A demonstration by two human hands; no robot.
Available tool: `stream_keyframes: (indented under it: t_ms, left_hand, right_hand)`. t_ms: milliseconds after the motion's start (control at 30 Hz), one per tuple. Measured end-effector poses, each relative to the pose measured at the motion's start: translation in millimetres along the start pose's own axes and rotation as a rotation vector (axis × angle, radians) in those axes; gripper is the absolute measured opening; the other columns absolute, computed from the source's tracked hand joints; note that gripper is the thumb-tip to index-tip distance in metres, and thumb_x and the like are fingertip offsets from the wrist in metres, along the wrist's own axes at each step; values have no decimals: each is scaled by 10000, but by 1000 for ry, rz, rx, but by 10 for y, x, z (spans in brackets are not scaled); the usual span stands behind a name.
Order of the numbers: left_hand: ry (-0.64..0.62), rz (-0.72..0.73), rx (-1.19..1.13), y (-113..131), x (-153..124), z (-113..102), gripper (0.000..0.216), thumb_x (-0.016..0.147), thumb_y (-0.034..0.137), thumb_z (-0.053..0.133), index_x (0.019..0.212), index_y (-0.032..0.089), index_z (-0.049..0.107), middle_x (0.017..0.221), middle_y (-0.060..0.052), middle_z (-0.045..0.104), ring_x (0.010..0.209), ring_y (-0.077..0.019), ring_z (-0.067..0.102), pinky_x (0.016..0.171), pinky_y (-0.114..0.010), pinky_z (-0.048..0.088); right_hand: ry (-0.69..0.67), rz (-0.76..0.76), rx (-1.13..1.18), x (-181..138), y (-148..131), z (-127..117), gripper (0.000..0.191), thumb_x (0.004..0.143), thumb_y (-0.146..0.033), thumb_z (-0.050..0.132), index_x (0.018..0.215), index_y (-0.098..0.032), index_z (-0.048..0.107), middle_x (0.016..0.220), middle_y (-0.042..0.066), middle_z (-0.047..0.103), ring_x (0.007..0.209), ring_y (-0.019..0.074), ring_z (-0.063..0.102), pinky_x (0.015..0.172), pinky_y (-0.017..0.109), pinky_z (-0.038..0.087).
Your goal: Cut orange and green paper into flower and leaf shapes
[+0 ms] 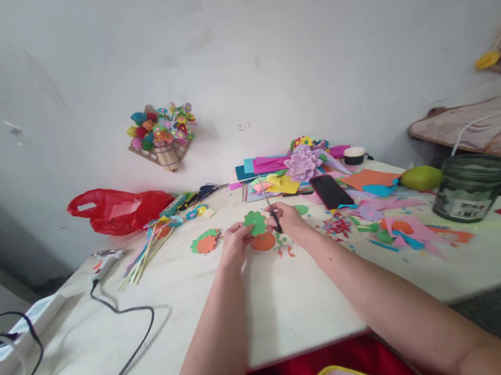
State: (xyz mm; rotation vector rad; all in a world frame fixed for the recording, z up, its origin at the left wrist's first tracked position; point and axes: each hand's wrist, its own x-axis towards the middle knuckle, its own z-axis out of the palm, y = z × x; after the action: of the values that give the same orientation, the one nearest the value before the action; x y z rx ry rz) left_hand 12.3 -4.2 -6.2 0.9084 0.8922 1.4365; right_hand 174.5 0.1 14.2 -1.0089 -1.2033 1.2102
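My left hand (238,239) is closed on the edge of a green paper flower (254,221) with a scalloped outline. Dark-handled scissors (275,217) are in my right hand (288,219), their blades pointing away from me, just right of the flower. Below the flower an orange paper disc (263,242) lies on the table, with small green and orange scraps (285,251) beside it. Left of my left hand rest more scalloped cutouts (206,242), orange on green. A green oval piece (301,209) lies beyond my right hand.
A glue gun (107,263) with its cord and a power strip (27,327) are at left, near thin sticks (151,253) and a red bag (121,209). On the right are a phone (331,191), paper scraps (408,231), a yellow-green fruit (421,179) and a jar (471,187).
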Motion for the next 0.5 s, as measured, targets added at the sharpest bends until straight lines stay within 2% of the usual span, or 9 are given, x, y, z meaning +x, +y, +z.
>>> stream_keyframes:
  t_ms: [233, 367, 500]
  left_hand:
    - [65, 69, -63, 27, 16, -6, 296, 543, 195, 872, 592, 184, 581, 586, 1, 664, 558, -144, 636, 679, -301, 551]
    - [129, 122, -125, 78, 22, -16, 296, 529, 183, 863, 579, 184, 571, 573, 16, 644, 538, -124, 612, 709, -312, 565]
    - [187, 153, -154, 106, 42, -44, 316, 520, 182, 868, 583, 187, 558, 572, 20, 636, 537, -124, 620, 716, -317, 573]
  right_hand:
    - [-20, 70, 24, -25, -30, -17, 245, 686, -252, 773, 843, -182, 599, 527, -27, 626, 415, 109, 547, 355, 177, 256]
    - [-172, 84, -15, -39, -18, -70, 343, 782, -445, 783, 736, -164, 592, 533, 4, 627, 394, 95, 540, 340, 180, 254]
    - [-336, 110, -35, -59, -27, -133, 416, 835, -550, 747, 833, -145, 652, 574, 18, 661, 423, 103, 587, 355, 176, 289]
